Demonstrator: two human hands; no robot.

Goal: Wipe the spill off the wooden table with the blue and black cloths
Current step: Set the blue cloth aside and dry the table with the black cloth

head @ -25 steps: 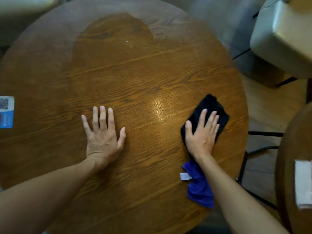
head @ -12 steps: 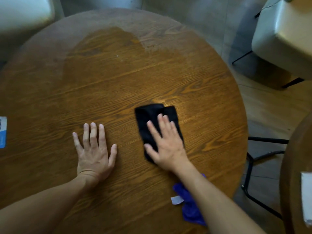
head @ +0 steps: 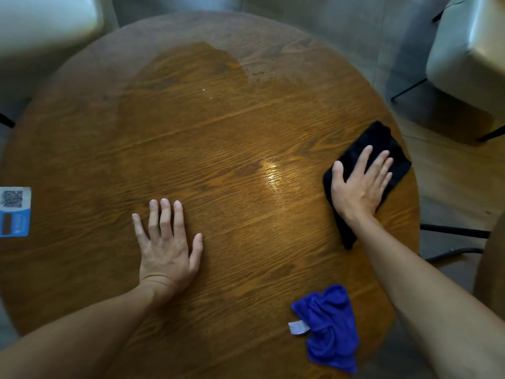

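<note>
The round wooden table fills the view, with a wet shiny patch near its middle. My right hand presses flat on the folded black cloth near the table's right edge, fingers spread over it. The blue cloth, crumpled with a white tag, lies loose at the near right edge, apart from both hands. My left hand rests palm down on the bare wood at the near left of centre, fingers apart, holding nothing.
A blue-and-white QR code sticker sits at the table's left edge. A pale padded chair stands at the upper right, another pale seat at the upper left. A second table's edge shows at the right.
My right hand slid the black cloth from the table's right side to the centre and back out to the right edge. The left hand stayed planted.
</note>
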